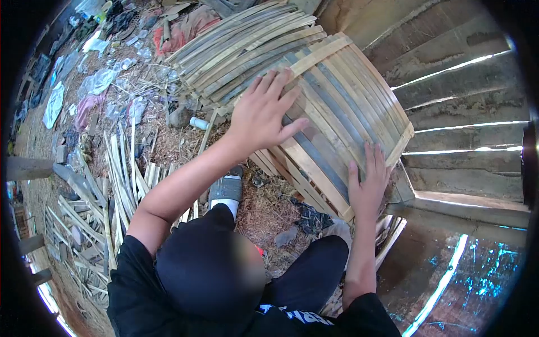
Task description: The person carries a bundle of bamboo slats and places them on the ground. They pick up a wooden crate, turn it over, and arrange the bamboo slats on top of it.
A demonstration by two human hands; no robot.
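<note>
A slatted wooden panel (337, 106) with cross strips at both ends lies on top of a stack of similar panels. My left hand (268, 109) rests on its upper left part, fingers spread and pointing up toward the cross strip. At the panel's lower right edge is my right hand (369, 182), fingers stretched out and thumb apart, touching the slats near the end strip. Neither hand is wrapped round anything. More slatted pieces (247, 50) are piled behind the panel, to the upper left.
Loose wooden strips (115, 191) lie heaped on the ground at left. Plastic litter, cloths and a white bottle (199, 123) are scattered at the upper left. A plank wall (460, 106) stands at right. A foot (225, 190) is near the stack.
</note>
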